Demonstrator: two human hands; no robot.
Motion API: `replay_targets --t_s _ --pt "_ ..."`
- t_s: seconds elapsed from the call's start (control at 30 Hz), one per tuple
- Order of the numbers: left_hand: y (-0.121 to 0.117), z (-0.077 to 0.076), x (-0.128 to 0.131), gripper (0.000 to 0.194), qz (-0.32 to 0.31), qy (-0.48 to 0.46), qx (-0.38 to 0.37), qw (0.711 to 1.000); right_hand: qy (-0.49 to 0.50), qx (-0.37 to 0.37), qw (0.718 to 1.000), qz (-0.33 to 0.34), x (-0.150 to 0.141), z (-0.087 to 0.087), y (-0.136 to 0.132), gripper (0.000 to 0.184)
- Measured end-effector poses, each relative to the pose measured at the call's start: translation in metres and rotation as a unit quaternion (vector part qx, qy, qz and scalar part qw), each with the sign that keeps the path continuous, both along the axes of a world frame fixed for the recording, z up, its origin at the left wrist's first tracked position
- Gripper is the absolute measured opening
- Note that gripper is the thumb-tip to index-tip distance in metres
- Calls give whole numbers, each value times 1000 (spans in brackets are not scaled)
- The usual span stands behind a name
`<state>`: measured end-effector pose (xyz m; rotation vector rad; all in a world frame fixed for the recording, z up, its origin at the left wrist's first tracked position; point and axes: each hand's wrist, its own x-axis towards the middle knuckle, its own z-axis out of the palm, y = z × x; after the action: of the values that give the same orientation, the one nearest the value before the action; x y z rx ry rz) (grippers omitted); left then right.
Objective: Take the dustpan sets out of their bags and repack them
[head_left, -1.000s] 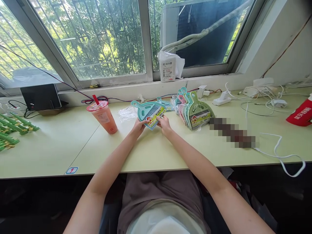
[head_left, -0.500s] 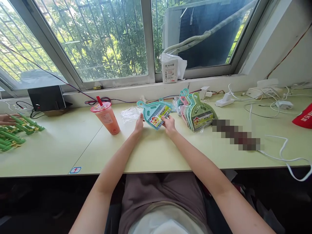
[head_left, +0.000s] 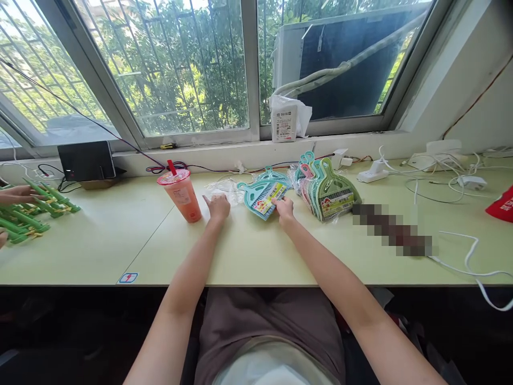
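A teal mini dustpan [head_left: 253,193] with a small brush and a yellow printed label is in my right hand [head_left: 285,207], pinched at its lower right edge. My left hand [head_left: 218,206] is away from the dustpan, at the near edge of a crumpled clear plastic bag [head_left: 226,184]. Its thumb points out to the left, apart from the other fingers; whether they touch the plastic is unclear. Another teal dustpan [head_left: 271,172] lies just behind the held one. To the right, several dustpans in green, pink and teal, with a green one [head_left: 336,195] in front, are lined up in clear wrap.
A lidded pink drink cup [head_left: 184,197] with a red straw stands left of my left hand. At the far left another person's hand [head_left: 18,195] touches green stick-like pieces [head_left: 56,200]. White cables and a power strip [head_left: 372,174] lie at the right; a pixelated patch covers something.
My left hand has let go of the teal dustpan and moved left to the clear bag. My right hand still holds the dustpan. The view has shifted slightly.
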<state>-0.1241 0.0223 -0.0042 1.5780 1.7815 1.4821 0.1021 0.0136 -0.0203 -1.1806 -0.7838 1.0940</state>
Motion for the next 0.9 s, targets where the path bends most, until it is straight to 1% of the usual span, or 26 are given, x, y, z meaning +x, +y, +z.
replay_targets --t_s 0.03,0.07,0.13,0.17,0.2,0.27,0.33,0.4,0.47,0.57,0.63,0.7,0.77,0.83,0.9 --pt "-1 0 1 12 15 -10 10 1000 -7 -16 1000 -5 0 0 0 20" --pt "-3 0 1 14 22 -13 22 999 -8 -35 999 -10 1 1 -1 20" --pt "-4 -3 4 37 20 4 32 999 -4 -56 998 -5 1 4 -2 20" --pt "-5 -4 6 46 18 30 21 999 1 -59 998 8 0 6 -4 19" --pt "-5 -5 8 51 19 73 -2 997 8 -63 998 25 0 7 -5 19" --pt "-4 -7 10 49 31 187 -72 979 24 -73 995 66 -1 12 -7 18" --pt "-4 -6 10 44 44 284 -133 948 33 -87 991 101 -3 16 -10 17" --pt "-5 -3 7 44 52 334 -150 929 40 -98 987 118 -5 19 -13 16" --pt "-7 1 3 43 63 354 -138 923 47 -99 986 126 -6 21 -15 16" --pt "-9 5 -4 35 86 359 -101 924 66 -85 988 112 -8 20 -16 16" --pt "-9 6 -6 33 96 342 -70 932 83 -69 990 85 -7 18 -15 16" --pt "-9 7 -5 32 99 287 -35 952 93 -46 993 51 -6 17 -14 16" --pt "-9 8 -2 30 97 206 -4 974 91 -14 995 32 -4 17 -13 18" --pt "-11 10 4 29 98 147 31 984 91 17 995 39 -4 19 -13 20" --pt "-15 12 11 28 104 136 72 983 94 40 993 66 -6 22 -14 20"
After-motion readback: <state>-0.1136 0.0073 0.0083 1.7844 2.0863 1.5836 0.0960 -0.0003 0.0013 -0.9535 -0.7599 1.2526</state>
